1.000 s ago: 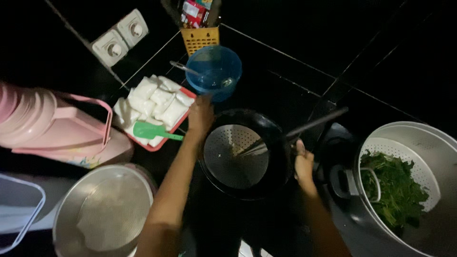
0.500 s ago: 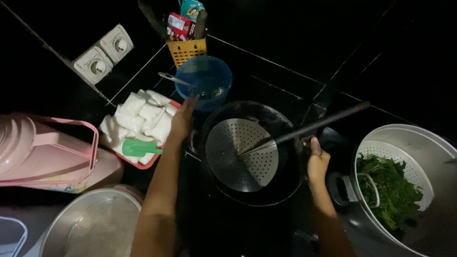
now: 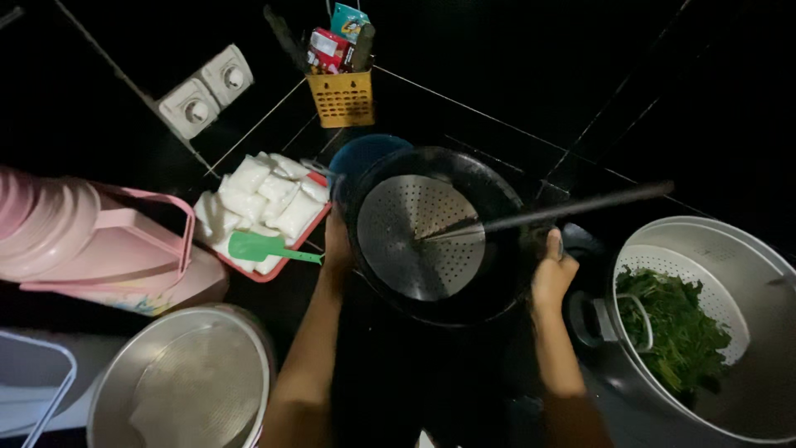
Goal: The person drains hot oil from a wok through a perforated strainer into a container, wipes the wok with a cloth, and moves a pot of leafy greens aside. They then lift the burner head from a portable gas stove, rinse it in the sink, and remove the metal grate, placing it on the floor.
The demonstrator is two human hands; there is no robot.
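Observation:
A black wok [image 3: 497, 282] is held between both hands and tilts toward the far side, over a blue plastic bowl [image 3: 358, 152]. My left hand [image 3: 337, 245] grips the wok's left rim. My right hand [image 3: 554, 272] grips its right rim, thumb up. Inside the wok lies a round perforated metal skimmer [image 3: 410, 236], and its long dark handle [image 3: 580, 206] sticks out to the right over my right hand.
A red tray of white packets [image 3: 261, 199] with a green spatula [image 3: 261, 247] lies left. A pink container [image 3: 99, 241] and a steel pot [image 3: 178, 382] sit lower left. At right, a big pot with a colander of greens [image 3: 680, 332]. A yellow basket [image 3: 342, 95] hangs behind.
My left hand came back from near the blue bowl and took the wok's left rim. The wok rose and tipped toward the far side, now covering most of the blue bowl.

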